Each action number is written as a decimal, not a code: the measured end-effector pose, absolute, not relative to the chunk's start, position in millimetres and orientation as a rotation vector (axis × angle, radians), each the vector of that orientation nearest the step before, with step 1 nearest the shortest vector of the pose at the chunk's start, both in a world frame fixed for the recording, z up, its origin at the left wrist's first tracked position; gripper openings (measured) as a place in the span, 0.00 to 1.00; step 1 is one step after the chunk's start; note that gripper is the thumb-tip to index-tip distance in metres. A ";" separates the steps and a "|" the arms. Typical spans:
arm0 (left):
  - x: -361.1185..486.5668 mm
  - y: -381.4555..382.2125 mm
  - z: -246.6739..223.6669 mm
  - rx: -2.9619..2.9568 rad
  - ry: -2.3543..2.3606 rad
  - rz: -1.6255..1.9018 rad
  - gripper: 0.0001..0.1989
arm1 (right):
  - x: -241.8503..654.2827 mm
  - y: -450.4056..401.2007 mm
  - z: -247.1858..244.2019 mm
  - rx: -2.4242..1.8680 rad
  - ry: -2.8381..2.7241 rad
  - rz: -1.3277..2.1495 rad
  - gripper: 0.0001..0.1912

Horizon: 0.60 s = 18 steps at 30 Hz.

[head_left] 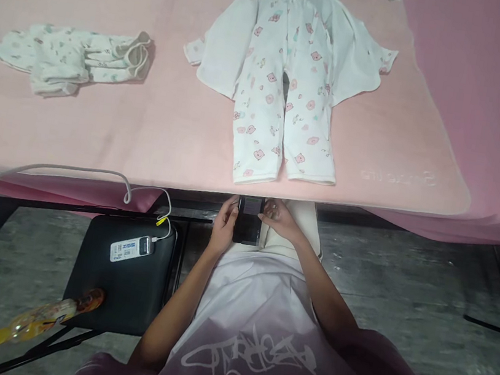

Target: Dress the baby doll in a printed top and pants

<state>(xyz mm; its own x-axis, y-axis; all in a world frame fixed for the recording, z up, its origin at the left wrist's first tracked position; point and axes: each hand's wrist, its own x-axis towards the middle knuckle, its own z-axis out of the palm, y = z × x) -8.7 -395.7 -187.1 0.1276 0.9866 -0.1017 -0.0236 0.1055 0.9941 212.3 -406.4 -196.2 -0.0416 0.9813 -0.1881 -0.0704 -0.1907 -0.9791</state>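
Observation:
Below the table's front edge, over my lap, a black phone (pixel 249 224) lies between my hands. My left hand (pixel 225 224) is closed around its left side. My right hand (pixel 280 218) grips the right edge, with the thumb over the screen. The screen shows dark content too small to read. On the table in front of me, white baby trousers (pixel 286 93) with a pink animal print are spread with the legs toward me. A white baby top (pixel 225 47) lies opened out beneath them, its sleeves to both sides.
A folded white printed baby garment (pixel 70 57) rests on the left of the pink mat (pixel 169 132). On a black stool (pixel 123 294) at lower left are a white power bank (pixel 132 249) with a cable (pixel 71 170) and a yellow-capped bottle (pixel 40 319).

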 end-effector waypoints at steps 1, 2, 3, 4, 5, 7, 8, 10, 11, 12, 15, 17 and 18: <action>-8.9 -395.7 -187.8 1.167 1.141 1.053 0.30 | 213.2 -406.3 -196.6 -1.273 -1.079 1.413 0.27; -9.1 -395.6 -188.4 1.167 1.140 1.050 0.30 | 213.9 -406.2 -197.0 -1.272 -1.077 1.412 0.27; -9.3 -395.6 -188.8 1.168 1.140 1.047 0.30 | 214.4 -406.1 -197.2 -1.270 -1.080 1.409 0.27; -9.5 -395.6 -189.0 1.171 1.141 1.045 0.30 | 214.4 -406.1 -197.3 -1.266 -1.084 1.404 0.27; -9.6 -395.6 -189.0 1.174 1.144 1.044 0.30 | 213.7 -406.3 -197.2 -1.264 -1.086 1.400 0.27; -9.7 -395.6 -188.5 1.180 1.149 1.041 0.31 | 209.6 -406.9 -196.2 -1.281 -1.082 1.382 0.26; -9.7 -395.7 -188.3 1.184 1.151 1.039 0.31 | 206.1 -407.3 -195.2 -1.304 -1.076 1.360 0.26; -9.8 -395.7 -188.0 1.190 1.154 1.039 0.31 | 196.4 -408.0 -192.5 -1.360 -1.065 1.269 0.26; -9.8 -395.8 -188.0 1.193 1.156 1.041 0.31 | 190.8 -408.1 -191.0 -1.382 -1.070 1.205 0.27; -9.9 -395.9 -188.2 1.196 1.159 1.043 0.31 | 185.2 -408.0 -189.6 -1.402 -1.082 1.137 0.29; -10.0 -396.3 -189.0 1.203 1.162 1.049 0.31 | 171.0 -406.6 -186.9 -1.482 -1.149 0.958 0.34; -9.8 -396.7 -189.2 1.214 1.161 1.052 0.30 | 165.0 -405.6 -186.9 -1.571 -1.185 0.879 0.36; -9.7 -396.9 -189.0 1.221 1.162 1.055 0.30 | 162.8 -405.2 -187.2 -1.612 -1.195 0.851 0.37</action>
